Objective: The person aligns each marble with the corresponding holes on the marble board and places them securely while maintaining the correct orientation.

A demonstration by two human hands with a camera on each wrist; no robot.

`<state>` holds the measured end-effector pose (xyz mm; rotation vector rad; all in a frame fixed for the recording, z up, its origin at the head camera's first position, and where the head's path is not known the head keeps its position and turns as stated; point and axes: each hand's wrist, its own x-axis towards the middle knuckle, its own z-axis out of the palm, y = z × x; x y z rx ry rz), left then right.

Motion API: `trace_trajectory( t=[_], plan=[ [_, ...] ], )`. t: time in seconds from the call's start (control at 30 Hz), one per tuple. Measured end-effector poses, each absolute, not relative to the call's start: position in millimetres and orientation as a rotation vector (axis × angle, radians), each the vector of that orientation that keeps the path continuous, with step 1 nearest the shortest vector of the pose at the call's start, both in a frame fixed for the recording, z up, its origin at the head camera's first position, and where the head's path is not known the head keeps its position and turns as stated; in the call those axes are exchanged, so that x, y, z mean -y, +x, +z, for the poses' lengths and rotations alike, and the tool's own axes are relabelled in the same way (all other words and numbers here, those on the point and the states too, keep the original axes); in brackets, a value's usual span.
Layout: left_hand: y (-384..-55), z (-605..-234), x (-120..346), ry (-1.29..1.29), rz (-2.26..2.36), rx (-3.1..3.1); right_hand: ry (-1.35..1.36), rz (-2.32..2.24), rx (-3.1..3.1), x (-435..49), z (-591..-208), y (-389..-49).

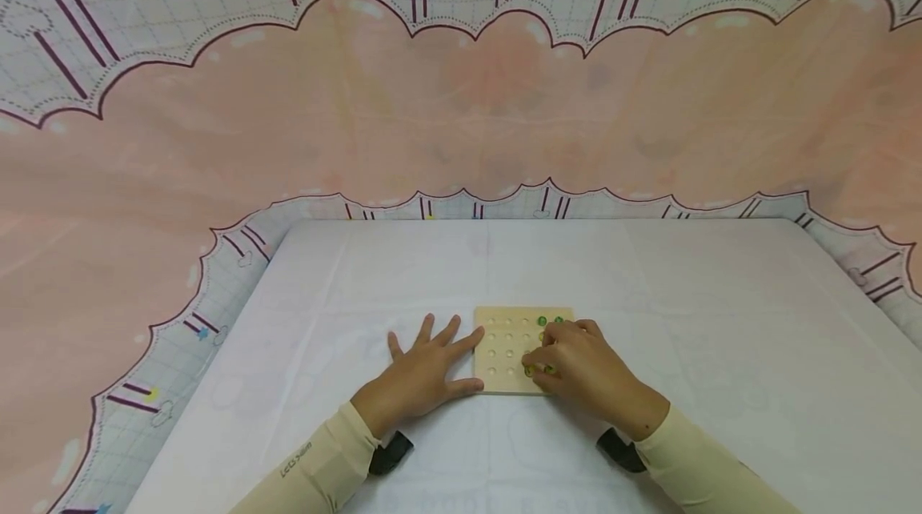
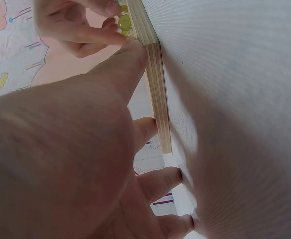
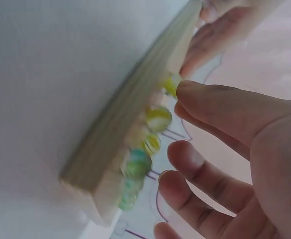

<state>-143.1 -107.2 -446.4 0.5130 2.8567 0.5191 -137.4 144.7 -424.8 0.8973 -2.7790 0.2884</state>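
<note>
A square wooden board (image 1: pixel 500 345) with rows of round hollows lies on the white cloth. My left hand (image 1: pixel 418 378) spreads its fingers at the board's left side, the thumb and index fingertips touching its edge. Over the right part of the board, my right hand (image 1: pixel 587 370) pinches a yellow-and-clear marble (image 3: pixel 171 84) between thumb and index finger, at a hollow near the front. Its other fingers are loosely bent. A larger yellow marble (image 3: pixel 159 118) and a green marble (image 3: pixel 137 163) sit on the board beside it. The hand partly covers the right columns in the head view.
A white cloth (image 1: pixel 360 274) covers the table around the board. Behind it hangs a peach-coloured patterned cloth (image 1: pixel 461 114). Black straps or mounts (image 1: pixel 391 454) show under both wrists.
</note>
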Motion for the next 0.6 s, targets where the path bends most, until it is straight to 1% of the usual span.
trace_trajectory(
  t=[0.27, 0.6],
  plan=[
    [-142.1, -448.7, 106.7, 0.513, 0.515, -2.862, 0.818, 0.294, 2.762, -157.8, -416.0, -136.9],
    [-140.4, -448.2, 107.9, 0.512, 0.505, -2.868, 0.757, 0.281, 2.762, -183.9, -418.6, -132.7]
  ],
)
